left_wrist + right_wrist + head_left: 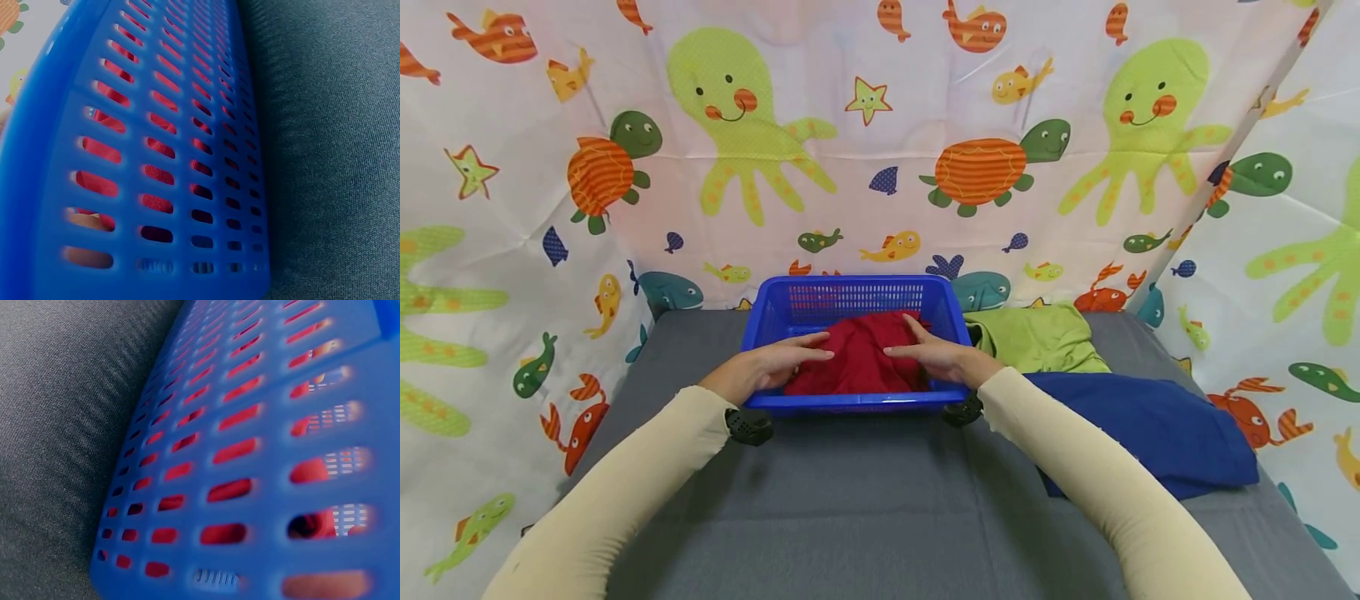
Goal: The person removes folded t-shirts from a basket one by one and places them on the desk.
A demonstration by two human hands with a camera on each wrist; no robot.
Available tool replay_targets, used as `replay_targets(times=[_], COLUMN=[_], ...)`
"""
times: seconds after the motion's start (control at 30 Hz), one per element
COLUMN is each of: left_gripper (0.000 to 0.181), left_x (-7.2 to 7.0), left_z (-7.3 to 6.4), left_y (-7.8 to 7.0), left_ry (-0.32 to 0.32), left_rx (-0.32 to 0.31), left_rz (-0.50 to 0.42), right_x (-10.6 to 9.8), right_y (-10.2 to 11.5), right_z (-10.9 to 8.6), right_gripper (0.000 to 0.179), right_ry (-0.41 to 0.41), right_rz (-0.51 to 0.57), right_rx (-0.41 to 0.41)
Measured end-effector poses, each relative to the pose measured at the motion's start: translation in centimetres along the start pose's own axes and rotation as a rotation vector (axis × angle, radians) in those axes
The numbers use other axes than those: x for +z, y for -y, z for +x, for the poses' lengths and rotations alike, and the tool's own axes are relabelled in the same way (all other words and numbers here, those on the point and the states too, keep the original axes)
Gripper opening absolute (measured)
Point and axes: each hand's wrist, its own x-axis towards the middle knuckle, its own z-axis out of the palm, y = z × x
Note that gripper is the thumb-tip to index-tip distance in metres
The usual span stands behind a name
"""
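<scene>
A blue plastic basket with slotted walls stands on the grey table, and a crumpled red cloth lies inside it. My left hand reaches over the left front corner, its fingers extended at the cloth's left side. From the right, my right hand comes over the rim with thumb and fingers spread at the cloth's right side. Both wrist views look at the basket's outer front wall, where red shows through the slots; the hands are mostly hidden behind it.
To the right of the basket lies a green cloth, with a dark blue cloth in front of it, partly behind the right forearm. A white curtain printed with sea animals rises at the back and both sides of the grey table.
</scene>
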Motion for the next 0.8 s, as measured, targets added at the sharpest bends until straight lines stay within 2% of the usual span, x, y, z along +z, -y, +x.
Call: replay_targets(times=[0.2,0.43,0.8], left_gripper=[0.076,0.079,0.079], left_x=[0.02,0.01,0.03], left_z=[0.21,0.37,0.26], left_y=[0.08,0.09,0.04], left_ry=[-0.045,-0.083,-0.141], left_rx=[-0.001,0.013,0.021], left_rz=[0.049,0.071,0.079], right_x=[0.03,-0.02,-0.19], right_y=[0.08,-0.07,-0.31], right_z=[0.01,0.19,0.26], right_gripper=[0.102,0.104,0.087], right_ry=[-0.012,-0.026,0.005], right_rz=[-0.016,-0.071,-0.178], right_rx=[0.022,0.008,-0.033])
